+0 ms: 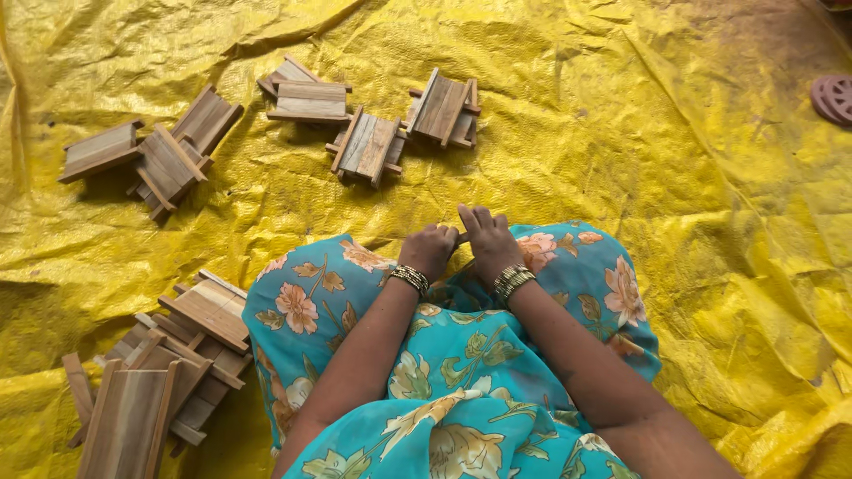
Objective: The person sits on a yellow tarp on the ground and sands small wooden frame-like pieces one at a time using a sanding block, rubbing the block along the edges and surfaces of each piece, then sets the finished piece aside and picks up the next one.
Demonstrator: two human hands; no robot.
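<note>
Wooden stick [462, 238] pinched between left hand [429, 251] and right hand [489, 243], both curled together over the floral lap cloth [461, 390]; beyond the lap, assembled slat trays [368, 146] lying finished; left of the lap, loose slat pieces [169, 372] piled on yellow tarpaulin [692, 177].

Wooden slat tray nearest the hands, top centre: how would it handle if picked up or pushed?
The wooden slat tray looks rigid, thin slats joined by crosspieces. Probably light for its size. It lies tilted against a neighbouring tray, so a push may tip it, and the crinkled yellow tarp would likely snag it.
</note>
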